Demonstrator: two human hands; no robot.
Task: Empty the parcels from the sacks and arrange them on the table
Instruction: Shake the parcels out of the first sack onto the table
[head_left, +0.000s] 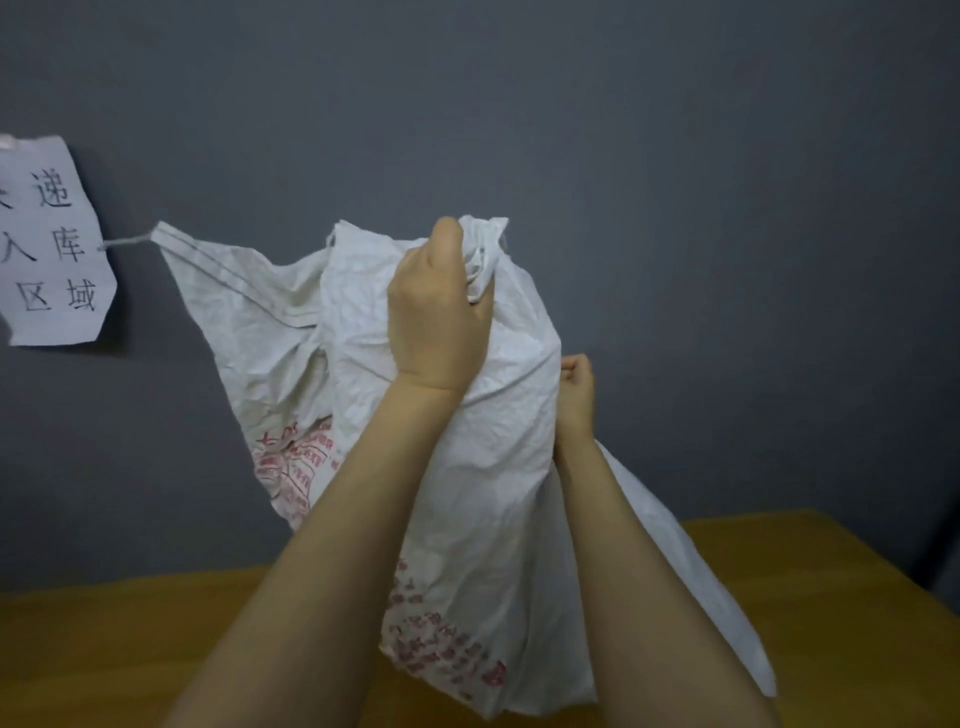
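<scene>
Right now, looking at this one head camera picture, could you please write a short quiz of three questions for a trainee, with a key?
1. True or false: the white sack lies flat on the table.
2. Which hand grips the sack higher up, at its bunched part? A) the left hand B) the right hand C) neither hand
3. Fill in the missing word: the print on the sack is ___ in colour.

Key: 1 false, both hands hold it raised. 2 A. 3 red.
</scene>
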